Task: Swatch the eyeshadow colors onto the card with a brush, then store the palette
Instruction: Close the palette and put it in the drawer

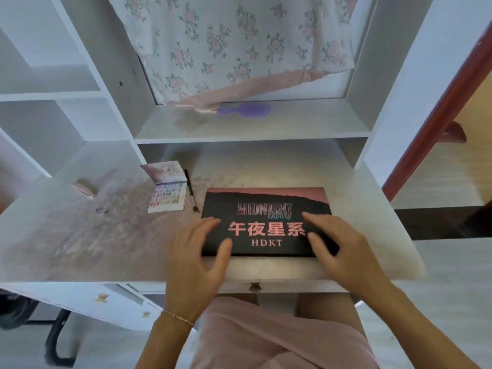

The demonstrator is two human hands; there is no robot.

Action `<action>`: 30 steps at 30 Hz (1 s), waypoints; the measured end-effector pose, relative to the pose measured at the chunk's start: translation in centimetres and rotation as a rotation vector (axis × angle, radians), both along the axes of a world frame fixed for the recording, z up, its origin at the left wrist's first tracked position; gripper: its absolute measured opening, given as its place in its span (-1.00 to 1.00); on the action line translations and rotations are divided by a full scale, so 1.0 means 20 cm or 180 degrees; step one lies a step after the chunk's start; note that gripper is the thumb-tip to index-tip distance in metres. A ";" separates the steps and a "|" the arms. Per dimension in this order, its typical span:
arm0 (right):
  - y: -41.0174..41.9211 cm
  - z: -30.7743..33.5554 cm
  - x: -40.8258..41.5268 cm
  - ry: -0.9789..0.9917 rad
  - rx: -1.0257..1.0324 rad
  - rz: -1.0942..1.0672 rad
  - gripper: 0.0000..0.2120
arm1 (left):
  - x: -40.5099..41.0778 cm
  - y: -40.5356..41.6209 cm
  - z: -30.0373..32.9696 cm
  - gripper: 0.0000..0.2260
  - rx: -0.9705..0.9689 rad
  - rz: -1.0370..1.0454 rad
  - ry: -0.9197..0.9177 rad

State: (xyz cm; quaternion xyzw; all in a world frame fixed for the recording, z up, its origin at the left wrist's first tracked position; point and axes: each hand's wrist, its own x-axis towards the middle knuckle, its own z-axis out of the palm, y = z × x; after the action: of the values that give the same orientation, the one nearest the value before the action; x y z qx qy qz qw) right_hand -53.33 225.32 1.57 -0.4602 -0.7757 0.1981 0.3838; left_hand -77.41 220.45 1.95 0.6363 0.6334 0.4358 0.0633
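Observation:
A large closed black-and-pink palette box [266, 206] printed "MIDNIGHT" and "HDKT" lies flat on the white desk [106, 249] near its front edge. My left hand [197, 251] rests at the box's front left corner, fingers spread, thumb on the lid. On the box's right front part lies my right hand [338, 246], its fingers also apart. Neither hand grips anything. Left of the box, a small open eyeshadow palette [168, 195] shows several pastel pans, its lid propped up. A dark-handled brush [191, 190] lies between the small palette and the box.
A shelf [253, 126] above the desk back holds a purple hairbrush [245, 110] beneath a floral cloth [239, 49]. A pink object [83, 189] sits at the desk's left. White cubbies [48, 75] stand left. A drawer knob [255, 287] shows under the front edge.

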 end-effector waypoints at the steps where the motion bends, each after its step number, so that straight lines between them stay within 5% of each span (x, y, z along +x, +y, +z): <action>1: -0.04 -0.03 -0.02 -0.0268 0.0200 0.0040 -0.68 | 0.03 -0.03 -0.03 -0.61 0.0034 -0.0075 0.0200; 7: -0.12 -0.15 -0.09 -0.1564 0.0583 0.0038 -0.65 | 0.10 -0.08 -0.16 -0.63 -0.0306 -0.0106 0.0992; 12: 0.01 -0.10 -0.13 -0.1918 0.0090 -0.0056 -0.60 | 0.09 -0.03 -0.17 -0.55 -0.0827 -0.0215 0.1494; 15: -0.09 -0.03 -0.21 -0.0671 0.0096 -0.0305 -0.68 | 0.07 0.01 -0.19 -0.54 -0.0941 -0.0313 0.1491; 18: -0.33 -0.04 -0.27 0.0875 -0.0669 0.0501 -0.86 | 0.06 0.00 -0.19 -0.57 -0.0802 -0.0325 0.1302; 22: -0.44 -0.22 -0.35 0.0392 -0.2272 0.0415 -0.81 | 0.07 0.00 -0.19 -0.54 -0.0725 -0.0227 0.1247; 25: -0.34 -0.33 -0.40 0.0403 -0.2706 -0.0122 -0.62 | 0.08 0.00 -0.19 -0.55 -0.0714 -0.0185 0.1226; 30: -0.23 -0.42 -0.50 0.0589 -0.2747 -0.0386 -0.67 | 0.09 0.00 -0.19 -0.57 -0.0639 -0.0111 0.1184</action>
State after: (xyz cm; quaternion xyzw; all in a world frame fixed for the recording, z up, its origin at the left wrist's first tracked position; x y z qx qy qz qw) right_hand -63.39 220.69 -6.84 -0.6032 -0.5560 0.5212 0.2353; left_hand -75.70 220.47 -1.81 0.7071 0.6633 0.2444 0.0159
